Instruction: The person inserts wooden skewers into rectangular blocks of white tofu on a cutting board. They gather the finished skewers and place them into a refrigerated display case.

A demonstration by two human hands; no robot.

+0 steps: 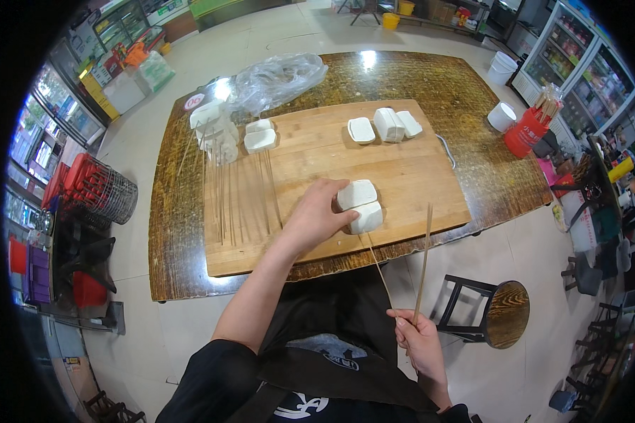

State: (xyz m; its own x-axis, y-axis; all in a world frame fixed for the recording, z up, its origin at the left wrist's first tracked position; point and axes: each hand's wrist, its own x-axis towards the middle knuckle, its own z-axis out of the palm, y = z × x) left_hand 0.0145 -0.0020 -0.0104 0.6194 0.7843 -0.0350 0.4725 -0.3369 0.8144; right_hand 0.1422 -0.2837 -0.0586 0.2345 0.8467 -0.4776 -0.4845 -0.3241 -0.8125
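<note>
On a wooden cutting board [307, 153], my left hand [320, 211] grips the left side of two white, soft-looking food slices [366, 217] lying end to end. My right hand [417, 333] is in front of the table edge and holds several thin wooden skewers [424, 264]. One skewer [383, 275] slants from my right fingers to the near edge of the front slice; whether its tip has gone in is hidden. Skewered white slices [214, 132] are stacked at the board's left, their sticks towards me. Beside them lies another skewered pair [260, 138]. Loose slices [389, 126] rest at the far right.
A crumpled clear plastic bag [280, 79] lies behind the board on the brown wooden table [413, 69]. At the right are a white tub [501, 116] and a red container [526, 132] of skewers. A stool [505, 314] stands right of my right hand.
</note>
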